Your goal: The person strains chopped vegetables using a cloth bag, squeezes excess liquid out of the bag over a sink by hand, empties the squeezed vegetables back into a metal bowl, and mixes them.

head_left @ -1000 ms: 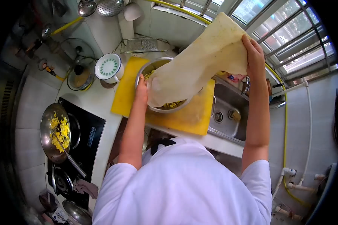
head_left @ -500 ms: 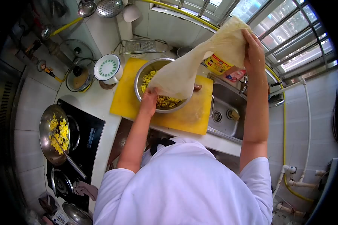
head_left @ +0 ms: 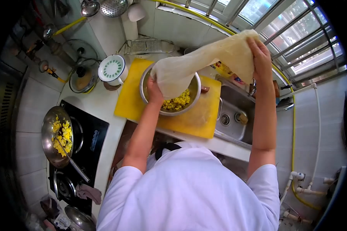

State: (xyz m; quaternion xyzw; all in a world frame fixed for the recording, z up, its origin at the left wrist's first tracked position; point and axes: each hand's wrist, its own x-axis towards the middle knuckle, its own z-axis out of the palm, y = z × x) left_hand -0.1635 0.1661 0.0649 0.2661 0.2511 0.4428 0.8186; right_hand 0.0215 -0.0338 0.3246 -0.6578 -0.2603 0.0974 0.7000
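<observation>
A thin, pale, translucent cloth stretches between my two hands above a metal bowl. My left hand grips its lower left end over the bowl's left side. High at the right, near the window, my right hand is closed on the upper end. Yellow and brown chopped food lies in the bowl, partly hidden by the cloth. Under the bowl is a yellow cutting board. A brown handle shows at the bowl's right edge.
Right of the board is a metal sink. On the left, a pan with yellow food and a metal utensil stands on the black stove. A white enamel cup, a glass-lidded pot and a grater are behind.
The cloth's upper end has dropped slightly since the first frame, and its left part has shifted over the bowl. My left hand has moved right, and more food in the bowl's front shows.
</observation>
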